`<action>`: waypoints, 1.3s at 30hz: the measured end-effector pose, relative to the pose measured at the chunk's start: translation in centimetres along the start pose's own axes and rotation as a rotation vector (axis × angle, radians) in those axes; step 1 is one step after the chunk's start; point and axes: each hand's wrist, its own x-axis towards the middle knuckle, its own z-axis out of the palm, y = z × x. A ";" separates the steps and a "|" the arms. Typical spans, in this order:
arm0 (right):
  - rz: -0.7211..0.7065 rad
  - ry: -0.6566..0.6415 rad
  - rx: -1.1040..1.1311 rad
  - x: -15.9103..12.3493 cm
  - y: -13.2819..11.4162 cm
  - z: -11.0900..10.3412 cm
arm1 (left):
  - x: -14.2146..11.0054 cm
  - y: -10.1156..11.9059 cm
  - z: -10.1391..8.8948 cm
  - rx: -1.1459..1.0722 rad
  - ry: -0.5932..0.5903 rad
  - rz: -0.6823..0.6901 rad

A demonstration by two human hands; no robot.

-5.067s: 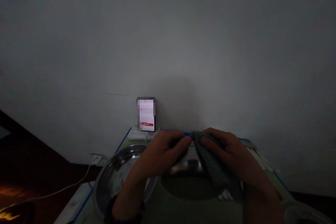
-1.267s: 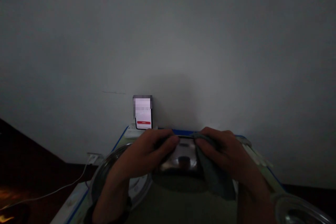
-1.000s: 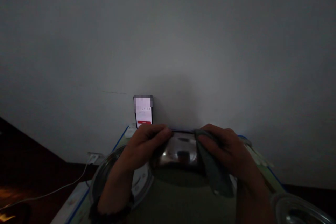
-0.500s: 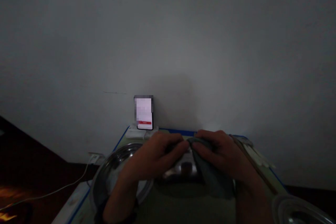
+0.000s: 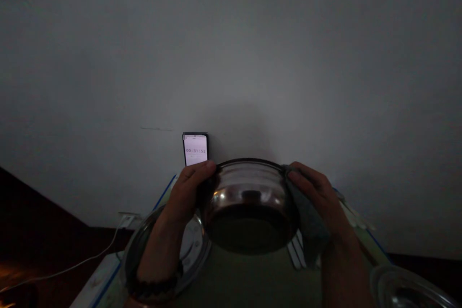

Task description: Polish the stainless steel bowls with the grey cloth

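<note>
A shiny metal bowl (image 5: 249, 187) is held up over the table, tilted so that its outside and underside face me. My left hand (image 5: 189, 185) grips the bowl's left rim, thumb near the top edge. On the opposite side, my right hand (image 5: 315, 185) is closed on a grey-green cloth (image 5: 308, 224), pressing it against the bowl's right rim. The cloth hangs down below my fingers. The inside of the bowl is hidden from me.
A larger metal basin (image 5: 132, 255) stands left, partly behind my forearm. A lit phone (image 5: 195, 149) leans on the wall. Pale sticks (image 5: 296, 250) lie under the cloth. At lower right is a clear round container (image 5: 404, 284); a white cable (image 5: 90, 257) runs at left.
Both hands have moved apart to opposite sides of the bowl. The bowl now shows its full outside, raised higher. The phone screen has changed to timer digits.
</note>
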 end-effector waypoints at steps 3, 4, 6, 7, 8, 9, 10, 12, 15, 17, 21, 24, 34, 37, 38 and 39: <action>0.002 -0.053 -0.103 0.2 -0.5 0.2 | -0.5 0.5 0.2 0.209 -0.225 0.024; -0.005 -0.093 -0.177 0.3 -0.7 0.3 | -0.7 0.6 0.4 0.300 -0.322 0.039; -0.030 -0.168 -0.323 0.6 -1.2 0.7 | -1.0 0.9 0.8 0.465 -0.454 0.073; -0.046 -0.199 -0.370 0.7 -1.3 0.9 | -1.1 1.0 1.0 0.531 -0.489 0.094; -0.060 -0.220 -0.393 0.8 -1.4 1.1 | -1.1 1.0 1.2 0.578 -0.501 0.117; -0.070 -0.232 -0.397 0.8 -1.5 1.2 | -1.1 1.0 1.3 0.603 -0.508 0.133; -0.075 -0.234 -0.388 0.8 -1.4 1.2 | -1.0 0.9 1.3 0.602 -0.506 0.140; -0.078 -0.214 -0.339 0.7 -1.2 1.0 | -0.9 0.6 1.2 0.539 -0.464 0.121; -0.057 -0.109 -0.182 0.4 -0.5 0.4 | -0.6 -0.1 0.8 0.325 -0.270 0.068; -0.034 -0.040 -0.074 0.3 -0.2 0.1 | -0.3 -0.5 0.5 0.186 -0.127 0.026; 0.004 -0.006 -0.016 0.2 -0.2 0.0 | -0.3 -0.2 0.3 0.171 -0.094 0.018; 0.018 -0.057 -0.097 0.2 -0.8 0.3 | -0.8 0.7 0.3 0.337 -0.265 0.083; -0.019 -0.113 -0.138 0.4 -1.1 0.9 | -1.3 0.8 1.2 0.265 -0.251 0.059; 0.032 0.019 0.021 0.5 -0.4 0.2 | -0.7 0.5 1.2 -0.001 -0.015 0.003; 0.046 0.063 0.058 0.5 -0.2 0.1 | -0.5 0.4 1.2 -0.088 0.059 -0.007; 0.057 0.106 0.083 0.6 0.1 0.0 | -0.3 0.4 1.3 -0.171 0.123 -0.015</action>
